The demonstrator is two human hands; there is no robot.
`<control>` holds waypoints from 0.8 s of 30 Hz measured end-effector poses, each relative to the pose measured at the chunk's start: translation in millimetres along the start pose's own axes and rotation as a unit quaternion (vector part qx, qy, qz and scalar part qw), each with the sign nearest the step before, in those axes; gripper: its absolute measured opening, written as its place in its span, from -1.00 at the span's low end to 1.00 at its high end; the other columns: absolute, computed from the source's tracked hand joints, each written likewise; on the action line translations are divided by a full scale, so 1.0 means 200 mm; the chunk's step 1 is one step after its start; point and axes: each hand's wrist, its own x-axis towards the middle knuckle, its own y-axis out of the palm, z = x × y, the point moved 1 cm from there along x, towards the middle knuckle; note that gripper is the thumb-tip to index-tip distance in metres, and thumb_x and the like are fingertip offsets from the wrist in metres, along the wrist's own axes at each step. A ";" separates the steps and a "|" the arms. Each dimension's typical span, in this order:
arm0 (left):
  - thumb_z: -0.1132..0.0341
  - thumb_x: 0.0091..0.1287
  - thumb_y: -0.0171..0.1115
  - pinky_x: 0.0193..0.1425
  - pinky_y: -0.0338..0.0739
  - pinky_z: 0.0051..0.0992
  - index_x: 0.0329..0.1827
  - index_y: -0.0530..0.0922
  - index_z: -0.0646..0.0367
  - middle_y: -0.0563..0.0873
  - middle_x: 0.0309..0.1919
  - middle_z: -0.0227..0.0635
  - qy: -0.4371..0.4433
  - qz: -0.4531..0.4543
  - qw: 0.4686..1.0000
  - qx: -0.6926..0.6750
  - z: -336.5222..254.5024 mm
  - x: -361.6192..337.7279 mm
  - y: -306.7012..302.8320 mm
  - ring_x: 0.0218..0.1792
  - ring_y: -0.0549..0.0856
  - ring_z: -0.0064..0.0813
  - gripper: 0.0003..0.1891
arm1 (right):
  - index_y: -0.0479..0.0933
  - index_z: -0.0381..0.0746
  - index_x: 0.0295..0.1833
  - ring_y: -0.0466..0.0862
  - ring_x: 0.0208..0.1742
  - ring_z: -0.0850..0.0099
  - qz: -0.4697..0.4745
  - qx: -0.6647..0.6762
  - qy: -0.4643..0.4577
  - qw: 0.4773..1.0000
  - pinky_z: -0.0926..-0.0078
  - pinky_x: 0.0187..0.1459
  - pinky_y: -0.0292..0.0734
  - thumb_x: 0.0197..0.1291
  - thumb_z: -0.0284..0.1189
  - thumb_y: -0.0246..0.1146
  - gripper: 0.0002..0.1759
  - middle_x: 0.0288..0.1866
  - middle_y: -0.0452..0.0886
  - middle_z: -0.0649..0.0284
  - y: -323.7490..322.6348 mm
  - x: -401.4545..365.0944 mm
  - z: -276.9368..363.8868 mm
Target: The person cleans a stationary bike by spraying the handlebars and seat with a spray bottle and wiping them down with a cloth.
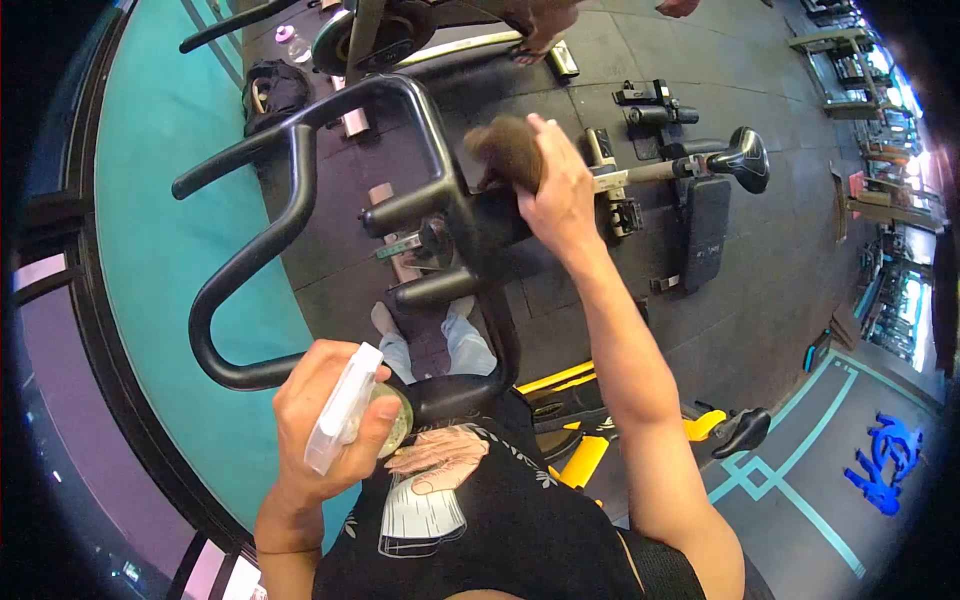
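Observation:
My left hand (pixel 320 415) grips a clear spray bottle (pixel 345 408) with a white trigger head, held close to my chest. My right hand (pixel 555 190) reaches forward and presses a brown cloth (pixel 505 150) against the centre of the black handlebars (pixel 300 190) of an exercise bike. The cloth sits where the bars meet the bike's stem. The bars loop out to the left and toward me.
A second bike with a black saddle (pixel 745 155) stands to the right on the dark rubber floor. A black bag (pixel 272 92) and a water bottle (pixel 293 42) lie at the far left by the teal floor strip (pixel 170 230). Another person's foot (pixel 540 30) shows at the top. A yellow bike frame (pixel 580 455) is below.

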 end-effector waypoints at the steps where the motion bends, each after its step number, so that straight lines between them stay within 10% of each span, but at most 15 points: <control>1: 0.14 0.30 0.37 -0.23 0.50 -0.43 -0.20 0.61 0.32 0.65 -0.31 -0.25 0.000 0.003 1.000 0.001 0.00 0.01 0.01 -0.32 0.65 -0.40 -0.66 | 0.41 -0.40 0.21 0.40 0.46 -0.16 -0.004 0.014 -0.017 1.000 0.02 0.47 0.31 -0.17 -0.66 0.42 -0.30 0.45 0.44 -0.08 -0.02 -0.05 0.02; 10: 0.09 0.31 0.36 -0.24 0.48 -0.44 -0.23 0.62 0.33 0.63 -0.32 -0.23 0.011 0.014 1.000 0.013 -0.02 0.08 0.06 -0.34 0.63 -0.40 -0.61 | 0.45 -0.30 -0.01 0.15 0.58 -0.31 0.040 0.010 0.003 0.999 -0.30 0.52 0.08 -0.33 -0.58 0.55 -0.35 0.60 0.22 -0.11 -0.10 -0.25 0.23; 16: 0.25 0.28 0.41 -0.22 0.55 -0.37 -0.21 0.66 0.35 0.68 -0.28 -0.15 0.037 0.009 0.999 0.024 -0.09 0.05 0.06 -0.33 0.68 -0.28 -0.72 | 0.48 -0.30 0.21 0.43 0.45 -0.11 0.036 -0.060 0.081 0.994 0.00 0.48 0.27 0.01 -0.36 0.50 -0.37 0.39 0.50 -0.09 0.07 0.11 -0.12; 18: 0.27 0.27 0.41 -0.23 0.55 -0.39 -0.20 0.66 0.35 0.68 -0.27 -0.17 0.037 -0.008 0.999 0.018 -0.09 0.01 0.04 -0.33 0.68 -0.31 -0.74 | 0.48 -0.31 0.27 0.62 0.25 -0.06 0.086 0.089 0.263 0.957 0.17 0.33 0.47 0.20 -0.35 0.39 -0.45 0.22 0.65 -0.05 -0.01 0.28 -0.18; 22: 0.29 0.27 0.40 -0.24 0.54 -0.41 -0.19 0.66 0.34 0.68 -0.27 -0.17 0.022 -0.025 0.999 0.006 -0.08 -0.07 0.00 -0.33 0.68 -0.34 -0.75 | 0.60 -0.31 0.23 0.69 0.10 0.38 -0.028 0.441 0.263 0.858 0.37 0.20 0.55 0.40 -0.26 0.34 -0.57 0.10 0.73 0.15 -0.28 0.21 -0.18; 24: 0.30 0.28 0.40 -0.25 0.53 -0.42 -0.19 0.66 0.35 0.68 -0.27 -0.17 0.023 -0.038 0.999 0.006 -0.06 -0.08 -0.02 -0.34 0.68 -0.35 -0.76 | 0.61 -0.32 0.23 0.70 0.06 0.40 -0.013 0.414 0.163 0.895 0.41 0.18 0.56 0.42 -0.33 0.31 -0.61 0.06 0.74 0.17 -0.41 0.11 -0.22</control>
